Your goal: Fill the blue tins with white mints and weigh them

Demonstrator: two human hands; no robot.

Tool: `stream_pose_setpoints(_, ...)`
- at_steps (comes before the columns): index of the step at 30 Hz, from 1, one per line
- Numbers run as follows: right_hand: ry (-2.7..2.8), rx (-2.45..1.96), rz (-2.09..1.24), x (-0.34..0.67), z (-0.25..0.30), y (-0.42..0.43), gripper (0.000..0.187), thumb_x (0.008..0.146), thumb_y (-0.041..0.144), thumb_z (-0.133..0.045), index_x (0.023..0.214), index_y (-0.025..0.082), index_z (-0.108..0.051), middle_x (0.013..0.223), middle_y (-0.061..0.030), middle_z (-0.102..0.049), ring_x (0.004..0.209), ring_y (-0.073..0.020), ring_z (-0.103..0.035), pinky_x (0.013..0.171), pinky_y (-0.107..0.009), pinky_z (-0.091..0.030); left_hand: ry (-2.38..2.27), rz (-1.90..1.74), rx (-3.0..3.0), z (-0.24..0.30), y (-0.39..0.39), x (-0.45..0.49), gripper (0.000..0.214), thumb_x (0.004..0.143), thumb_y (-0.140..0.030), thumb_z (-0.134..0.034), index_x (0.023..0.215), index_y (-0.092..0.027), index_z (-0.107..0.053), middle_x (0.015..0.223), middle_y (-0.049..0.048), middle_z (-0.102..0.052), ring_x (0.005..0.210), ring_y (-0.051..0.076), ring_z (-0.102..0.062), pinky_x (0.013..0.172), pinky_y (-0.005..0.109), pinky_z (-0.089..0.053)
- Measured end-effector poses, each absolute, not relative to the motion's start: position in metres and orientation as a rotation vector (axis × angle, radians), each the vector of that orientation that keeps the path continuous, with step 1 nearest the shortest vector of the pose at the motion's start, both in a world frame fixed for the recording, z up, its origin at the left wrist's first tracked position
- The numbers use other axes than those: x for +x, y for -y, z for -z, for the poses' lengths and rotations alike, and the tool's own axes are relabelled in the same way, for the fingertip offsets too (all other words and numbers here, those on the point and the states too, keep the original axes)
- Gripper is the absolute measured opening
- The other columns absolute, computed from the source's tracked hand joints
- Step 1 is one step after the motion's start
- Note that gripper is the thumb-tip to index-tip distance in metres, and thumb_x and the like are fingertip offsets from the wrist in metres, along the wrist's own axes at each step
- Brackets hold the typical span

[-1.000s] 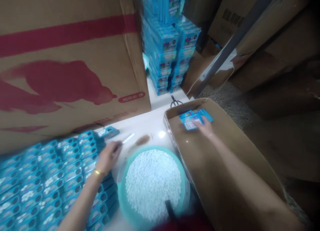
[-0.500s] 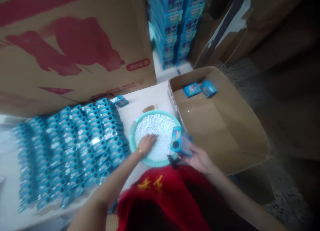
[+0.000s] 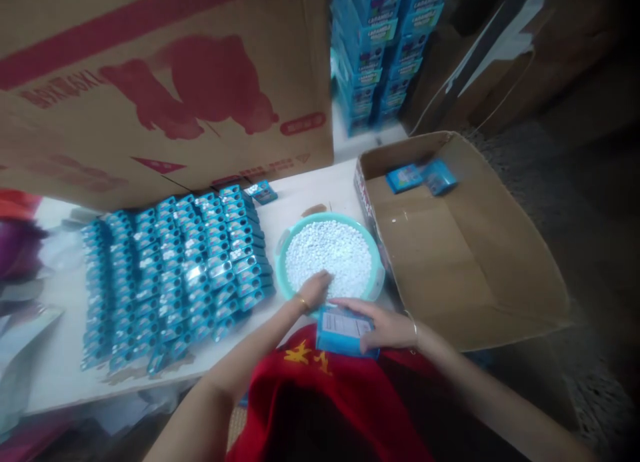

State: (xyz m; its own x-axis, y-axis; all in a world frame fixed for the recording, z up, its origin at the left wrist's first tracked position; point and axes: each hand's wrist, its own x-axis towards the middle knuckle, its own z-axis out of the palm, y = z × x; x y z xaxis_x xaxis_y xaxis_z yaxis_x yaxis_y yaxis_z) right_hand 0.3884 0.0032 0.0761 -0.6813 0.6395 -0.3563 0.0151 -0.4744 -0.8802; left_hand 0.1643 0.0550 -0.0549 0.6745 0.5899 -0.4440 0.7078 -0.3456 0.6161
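Observation:
My right hand (image 3: pixel 387 327) holds a small blue box (image 3: pixel 344 330) just in front of my red shirt, its white label facing up. My left hand (image 3: pixel 314 291) rests at the near edge of a teal bowl (image 3: pixel 284 259) full of small white pellets (image 3: pixel 330 255), fingers curled into them beside the box. Left of the bowl, several rows of matching blue boxes (image 3: pixel 175 269) lie packed on the white table (image 3: pixel 300 195).
An open cardboard carton (image 3: pixel 450 262) stands right of the bowl with two blue boxes (image 3: pixel 415 177) at its far end. A large brown carton with red print (image 3: pixel 150 95) fills the back. Stacked blue boxes (image 3: pixel 385 42) stand behind. One loose blue box (image 3: pixel 263 191) lies near the rows.
The box in my right hand has turned label-up and come closer to my body. My left hand has slid to the bowl's near edge. The view has shifted slightly.

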Motion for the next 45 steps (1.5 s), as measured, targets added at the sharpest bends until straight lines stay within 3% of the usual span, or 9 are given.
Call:
stream_pose_setpoints(2,1.438,-0.932,-2.29,0.386,-0.079,-0.011,0.104,0.053,0.048,-0.084,0.142,0.023,-0.036,0.146,-0.0113,-0.037,0.133,-0.0337,-0.033,0.113,-0.049,-0.019,-1.024,0.169,2.013,0.056,-0.055,0.166,0.039,0.073,-0.004,-0.042,0.108,-0.017,-0.055,0.098,0.0054,-0.053,0.088,0.017,-0.05,0.082,0.031,-0.044)
stream_pose_setpoints(6,1.243,-0.792,-2.355,0.393,-0.073,-0.011,0.104,0.058,0.039,-0.083,0.146,0.026,-0.027,0.153,-0.0083,-0.023,0.141,-0.0303,-0.018,0.116,-0.047,-0.01,-1.026,0.132,1.959,0.056,-0.057,0.167,0.037,0.071,-0.006,-0.046,0.106,-0.014,-0.056,0.095,0.0051,-0.053,0.087,0.017,-0.051,0.083,0.031,-0.044)
stream_pose_setpoints(10,0.56,-0.71,-2.277,0.4,-0.061,-0.001,0.085,0.064,0.04,-0.077,0.138,0.025,-0.039,0.143,-0.0085,-0.043,0.132,-0.0287,-0.039,0.111,-0.046,-0.025,-1.028,0.074,1.929,0.052,-0.061,0.161,0.034,0.073,-0.01,-0.048,0.106,-0.014,-0.058,0.095,0.0052,-0.055,0.088,0.017,-0.052,0.086,0.03,-0.044)
stream_pose_setpoints(14,0.294,-1.055,-2.011,0.398,-0.047,0.002,0.063,0.07,0.04,-0.071,0.126,0.025,-0.05,0.117,-0.0088,-0.065,0.109,-0.0284,-0.06,0.099,-0.048,-0.042,-1.029,-0.05,1.876,0.039,-0.074,0.15,0.035,0.08,-0.022,-0.054,0.114,-0.013,-0.056,0.098,0.007,-0.057,0.086,0.017,-0.053,0.084,0.031,-0.045)
stream_pose_setpoints(19,0.663,-1.614,-1.408,0.39,-0.022,-0.003,0.056,0.067,0.036,-0.074,0.117,0.024,-0.053,0.104,-0.0046,-0.065,0.097,-0.0257,-0.06,0.095,-0.047,-0.045,-0.998,-0.187,1.948,0.004,-0.102,0.135,0.031,0.086,-0.032,-0.054,0.111,-0.014,-0.057,0.095,0.008,-0.058,0.084,0.016,-0.054,0.082,0.032,-0.045)
stream_pose_setpoints(24,1.232,-1.598,-1.027,0.385,-0.006,-0.015,0.04,0.077,0.031,-0.062,0.115,0.022,-0.054,0.112,-0.0092,-0.058,0.109,-0.0266,-0.054,0.099,-0.044,-0.041,-0.954,-0.197,2.056,-0.051,-0.126,0.123,0.031,0.088,-0.03,-0.052,0.114,-0.013,-0.056,0.096,0.0075,-0.056,0.08,0.014,-0.054,0.078,0.029,-0.046)
stream_pose_setpoints(32,1.755,-1.507,-0.903,0.372,0.007,-0.028,0.057,0.074,0.009,-0.047,0.129,0.022,-0.045,0.124,-0.0103,-0.053,0.119,-0.0268,-0.047,0.103,-0.048,-0.04,-0.79,0.186,2.333,-0.114,-0.133,0.147,0.024,0.091,-0.026,-0.045,0.11,-0.016,-0.056,0.099,0.0068,-0.056,0.09,0.017,-0.057,0.079,0.029,-0.048)
stream_pose_setpoints(39,1.851,-1.43,-0.85,0.362,0.017,-0.025,0.06,0.074,0.007,-0.046,0.132,0.022,-0.043,0.124,-0.0103,-0.053,0.119,-0.0271,-0.047,0.106,-0.052,-0.037,-0.915,0.56,2.599,-0.143,-0.116,0.195,0.028,0.093,-0.014,-0.034,0.114,-0.013,-0.053,0.092,0.0102,-0.059,0.079,0.02,-0.058,0.071,0.035,-0.048)
stream_pose_setpoints(45,1.737,-1.459,-0.876,0.366,0.026,-0.024,0.058,0.074,0.009,-0.046,0.13,0.022,-0.046,0.121,-0.0113,-0.05,0.116,-0.0269,-0.048,0.1,-0.049,-0.043,-0.886,0.568,2.647,-0.141,-0.12,0.193,0.025,0.094,-0.016,-0.037,0.087,-0.012,-0.06,0.081,0.0092,-0.059,0.08,0.02,-0.056,0.073,0.034,-0.046)
